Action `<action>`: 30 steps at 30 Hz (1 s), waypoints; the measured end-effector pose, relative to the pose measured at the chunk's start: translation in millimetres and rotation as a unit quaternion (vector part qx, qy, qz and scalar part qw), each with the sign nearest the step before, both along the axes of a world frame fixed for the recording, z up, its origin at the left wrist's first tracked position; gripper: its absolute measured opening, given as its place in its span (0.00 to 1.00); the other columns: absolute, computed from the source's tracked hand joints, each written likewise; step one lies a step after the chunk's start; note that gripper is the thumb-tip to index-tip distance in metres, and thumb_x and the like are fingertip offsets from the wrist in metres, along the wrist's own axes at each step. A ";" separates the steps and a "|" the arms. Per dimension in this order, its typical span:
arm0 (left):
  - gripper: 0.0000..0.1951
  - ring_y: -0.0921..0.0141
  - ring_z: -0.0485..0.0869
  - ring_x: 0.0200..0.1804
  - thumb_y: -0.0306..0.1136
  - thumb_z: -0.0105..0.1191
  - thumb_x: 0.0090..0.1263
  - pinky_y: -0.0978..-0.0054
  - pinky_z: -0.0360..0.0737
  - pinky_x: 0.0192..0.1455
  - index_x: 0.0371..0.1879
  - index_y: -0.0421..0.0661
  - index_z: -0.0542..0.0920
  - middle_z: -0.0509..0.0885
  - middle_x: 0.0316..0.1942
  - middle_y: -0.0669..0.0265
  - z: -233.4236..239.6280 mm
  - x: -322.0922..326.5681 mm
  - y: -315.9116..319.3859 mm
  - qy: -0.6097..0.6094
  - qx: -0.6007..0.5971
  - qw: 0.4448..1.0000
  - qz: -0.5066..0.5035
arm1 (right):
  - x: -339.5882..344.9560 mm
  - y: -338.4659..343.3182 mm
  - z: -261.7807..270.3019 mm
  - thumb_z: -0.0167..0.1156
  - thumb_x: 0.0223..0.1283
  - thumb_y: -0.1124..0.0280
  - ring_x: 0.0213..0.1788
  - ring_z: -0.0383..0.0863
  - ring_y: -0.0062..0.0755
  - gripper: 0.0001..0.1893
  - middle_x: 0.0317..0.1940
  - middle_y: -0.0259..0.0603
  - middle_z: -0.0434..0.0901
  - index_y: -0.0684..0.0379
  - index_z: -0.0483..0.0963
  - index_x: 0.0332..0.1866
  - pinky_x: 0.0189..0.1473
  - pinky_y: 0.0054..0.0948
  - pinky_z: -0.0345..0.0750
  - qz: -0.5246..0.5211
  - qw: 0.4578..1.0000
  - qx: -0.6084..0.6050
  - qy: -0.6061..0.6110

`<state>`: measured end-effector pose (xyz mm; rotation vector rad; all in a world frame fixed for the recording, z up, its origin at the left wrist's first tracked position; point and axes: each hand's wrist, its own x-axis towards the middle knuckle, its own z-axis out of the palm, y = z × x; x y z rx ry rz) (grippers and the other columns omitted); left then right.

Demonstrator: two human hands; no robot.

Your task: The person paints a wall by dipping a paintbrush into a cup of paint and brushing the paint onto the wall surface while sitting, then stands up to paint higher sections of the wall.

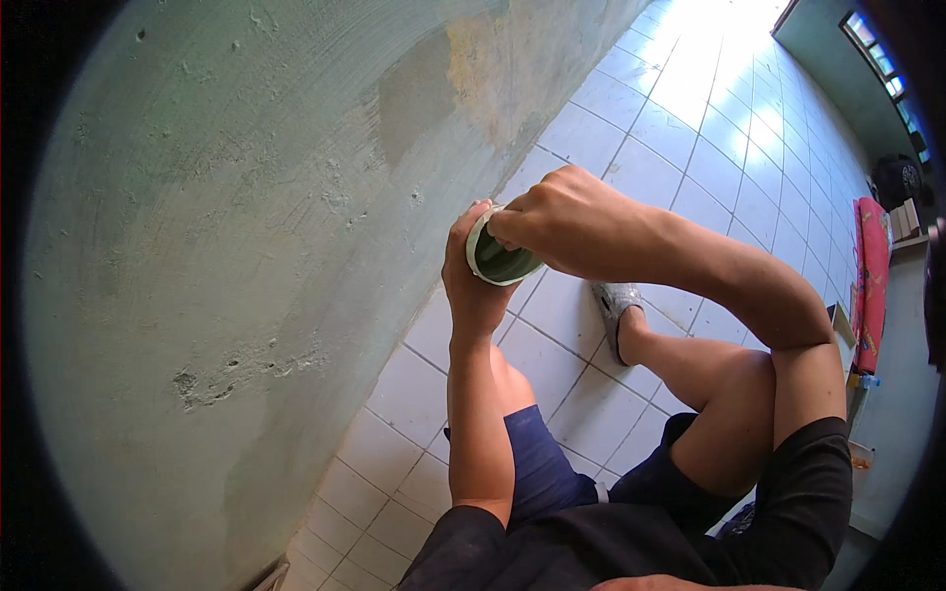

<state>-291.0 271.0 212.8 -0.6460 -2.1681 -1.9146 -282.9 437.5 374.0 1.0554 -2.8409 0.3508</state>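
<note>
My left hand (473,273) is wrapped around the side of a round, light-rimmed container (507,266) with a dark green inside. The container's mouth faces up towards me. Over its upper right rim lies my right hand (528,218), its fingers curled and dipping into the opening. Whether those fingers hold something cannot be seen, as the knuckles hide it. Both hands are close to a worn, greenish plastered wall (281,221), which bears rough spots, small holes and a darker grey patch.
White floor tiles (562,318) run along the wall's foot. A grey clog (617,318) is on my foot below the right forearm. At the far right stand a rolled red mat (872,284) and a dark bag (896,181). A wooden edge (272,576) shows at the bottom left.
</note>
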 end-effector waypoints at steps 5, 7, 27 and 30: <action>0.44 0.64 0.80 0.68 0.22 0.80 0.51 0.63 0.79 0.72 0.70 0.49 0.72 0.80 0.67 0.63 1.9 0.2 1.0 -0.042 0.019 0.999 -0.008 | 0.6 4.0 2.1 0.72 0.54 0.83 0.30 0.90 0.39 0.08 0.27 0.43 0.88 0.63 0.78 0.33 0.28 0.36 0.82 0.007 1.000 0.010 -0.023; 0.44 0.64 0.80 0.68 0.21 0.80 0.50 0.64 0.79 0.72 0.70 0.49 0.73 0.80 0.67 0.63 2.1 1.4 2.6 -0.031 0.017 0.999 -0.007 | 0.3 7.5 0.8 0.72 0.54 0.83 0.29 0.90 0.39 0.09 0.27 0.43 0.88 0.63 0.77 0.32 0.28 0.36 0.82 0.009 1.000 -0.002 -0.020; 0.46 0.63 0.80 0.69 0.27 0.84 0.48 0.61 0.78 0.72 0.70 0.50 0.73 0.80 0.68 0.62 -0.7 6.4 10.6 -0.013 -0.001 1.000 -0.019 | 8.5 8.7 6.2 0.71 0.55 0.82 0.25 0.88 0.38 0.08 0.26 0.42 0.88 0.63 0.77 0.33 0.26 0.36 0.80 0.010 1.000 0.019 -0.014; 0.46 0.63 0.79 0.69 0.28 0.84 0.48 0.61 0.78 0.72 0.70 0.50 0.73 0.80 0.68 0.61 -1.6 5.8 8.4 -0.028 0.011 0.999 -0.023 | 9.8 11.3 10.5 0.71 0.55 0.83 0.25 0.87 0.38 0.09 0.25 0.41 0.86 0.62 0.76 0.32 0.26 0.36 0.78 0.011 1.000 -0.029 -0.003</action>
